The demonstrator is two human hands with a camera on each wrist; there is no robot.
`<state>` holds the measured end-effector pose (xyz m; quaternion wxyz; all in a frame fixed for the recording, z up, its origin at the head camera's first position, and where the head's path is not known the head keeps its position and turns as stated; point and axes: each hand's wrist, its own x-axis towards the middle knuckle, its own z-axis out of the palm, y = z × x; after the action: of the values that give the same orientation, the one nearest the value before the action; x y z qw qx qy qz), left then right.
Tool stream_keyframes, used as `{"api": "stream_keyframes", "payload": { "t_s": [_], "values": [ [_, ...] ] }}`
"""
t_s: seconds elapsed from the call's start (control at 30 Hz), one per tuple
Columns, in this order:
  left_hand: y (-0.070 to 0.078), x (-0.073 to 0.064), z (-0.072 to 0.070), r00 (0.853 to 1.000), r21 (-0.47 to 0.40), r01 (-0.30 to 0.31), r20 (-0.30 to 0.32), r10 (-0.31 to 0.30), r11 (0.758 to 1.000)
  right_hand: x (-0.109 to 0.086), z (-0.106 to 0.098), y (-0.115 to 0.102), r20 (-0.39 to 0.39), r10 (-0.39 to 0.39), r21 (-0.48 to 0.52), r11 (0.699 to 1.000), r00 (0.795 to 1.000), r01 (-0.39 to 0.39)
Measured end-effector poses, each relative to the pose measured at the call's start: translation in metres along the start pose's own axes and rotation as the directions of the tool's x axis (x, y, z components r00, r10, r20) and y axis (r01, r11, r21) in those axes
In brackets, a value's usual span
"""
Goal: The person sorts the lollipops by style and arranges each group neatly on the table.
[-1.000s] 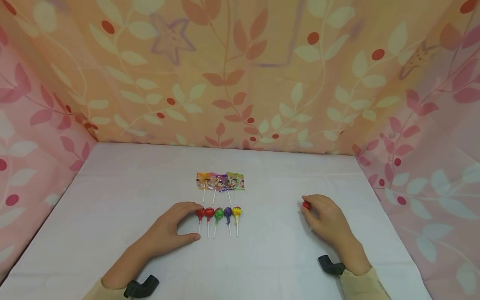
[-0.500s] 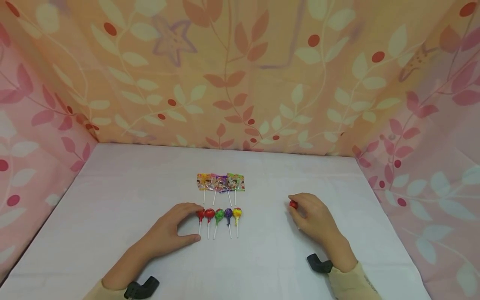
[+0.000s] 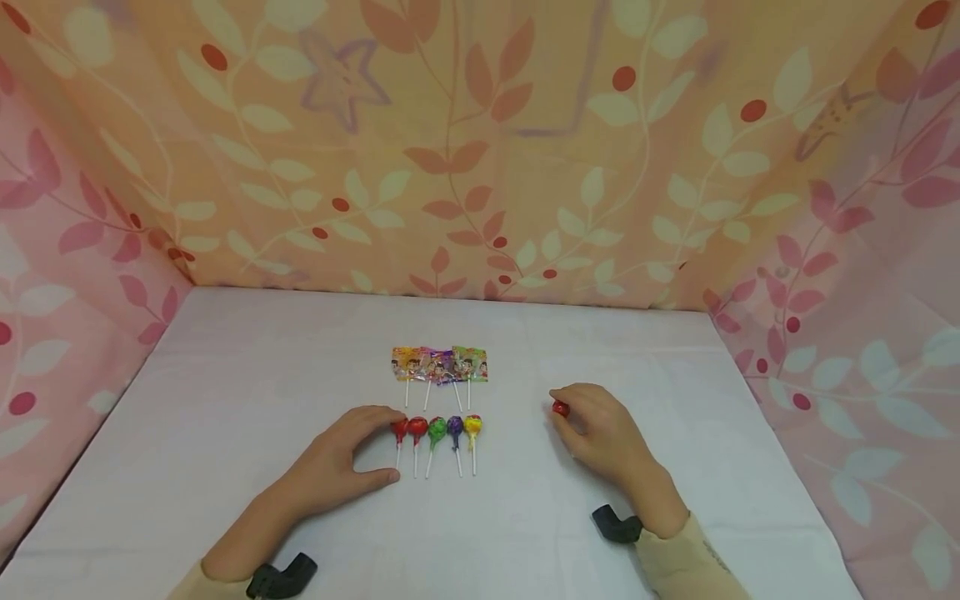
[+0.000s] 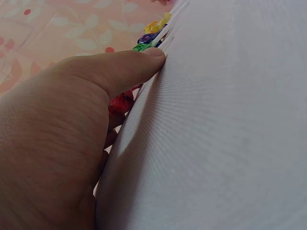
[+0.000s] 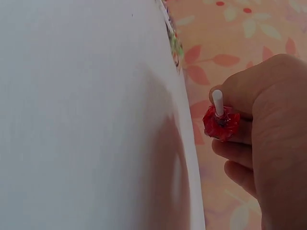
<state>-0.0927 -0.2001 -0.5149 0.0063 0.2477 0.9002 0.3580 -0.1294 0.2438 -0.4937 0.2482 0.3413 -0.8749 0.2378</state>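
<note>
Five would be too exact, so several wrapped lollipops (image 3: 437,428) lie in a row on the white table, sticks toward me: red, red, green, purple, yellow. My left hand (image 3: 322,471) rests at the left end of this row. Its fingertips touch the head of the leftmost red lollipop (image 3: 400,427), and its thumb lies by the stick's lower end. To the right of the row, my right hand (image 3: 603,437) pinches another red lollipop (image 5: 221,124) by its head. In the right wrist view that one's white stick points toward the camera.
Behind the row lie several lollipops in flat printed wrappers (image 3: 440,365), overlapping, sticks toward me. The white table (image 3: 262,358) meets orange leaf-patterned cloth (image 3: 465,167) at the back and pink cloth (image 3: 862,375) at the sides.
My right hand has moved left across the table with the red lollipop, closer to the row. The left hand and the lollipops on the table have stayed in place.
</note>
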Motion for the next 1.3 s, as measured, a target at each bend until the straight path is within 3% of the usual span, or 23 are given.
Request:
{"api": "stream_keyframes", "payload": {
  "t_s": [0.63,1.3],
  "values": [
    [0.000,0.001,-0.001,0.999,0.005,-0.034,-0.019,0.034,0.999,0.030,0.022,-0.037,0.062,-0.006,0.043,0.999,0.998,0.004],
    [0.000,0.000,-0.001,1.000,-0.004,-0.001,0.006,0.001,1.000,0.043,0.046,-0.064,0.087,-0.007,0.080,0.997,0.996,0.000]
  ]
}}
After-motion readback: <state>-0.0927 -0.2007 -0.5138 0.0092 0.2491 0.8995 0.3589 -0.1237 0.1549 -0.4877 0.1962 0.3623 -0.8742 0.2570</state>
